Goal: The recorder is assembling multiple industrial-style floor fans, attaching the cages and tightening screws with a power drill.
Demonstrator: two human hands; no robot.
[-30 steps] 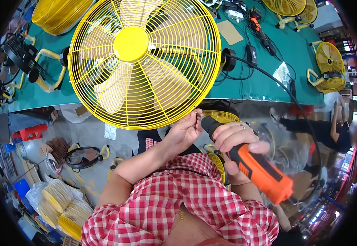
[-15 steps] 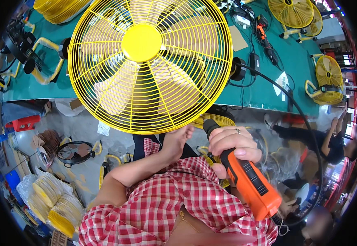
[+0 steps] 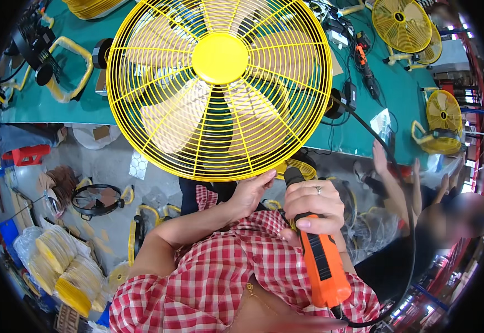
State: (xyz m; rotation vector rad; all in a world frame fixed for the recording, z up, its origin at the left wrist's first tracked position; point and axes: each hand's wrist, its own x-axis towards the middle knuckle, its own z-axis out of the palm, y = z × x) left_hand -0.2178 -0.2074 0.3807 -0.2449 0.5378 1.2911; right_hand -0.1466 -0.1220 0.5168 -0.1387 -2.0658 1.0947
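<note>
A large yellow fan (image 3: pixel 220 58) faces me, its round wire guard upright and pale blades behind the wires. At the bottom of its rim is my left hand (image 3: pixel 253 193), fingers pressed together against the guard's lower edge; whatever they pinch is hidden. My right hand (image 3: pixel 315 205) is wrapped round an orange and black electric screwdriver (image 3: pixel 326 272). The screwdriver's black nose points up toward the lower right of the rim, just right of my left fingers. Whether its bit touches the guard cannot be made out. A black cord trails from its back end.
Behind the fan lies a green-topped bench (image 3: pixel 358 130) with cables and another orange power tool (image 3: pixel 364 61). Finished yellow fans (image 3: pixel 402 25) stand at the right. Stacked yellow guards (image 3: pixel 67 263) in plastic lie at lower left. A co-worker's arm (image 3: pixel 389 177) reaches in from the right.
The fan appears shifted right in view. My left hand has moved right along the rim, and the screwdriver has swung more upright. A co-worker has come closer at right.
</note>
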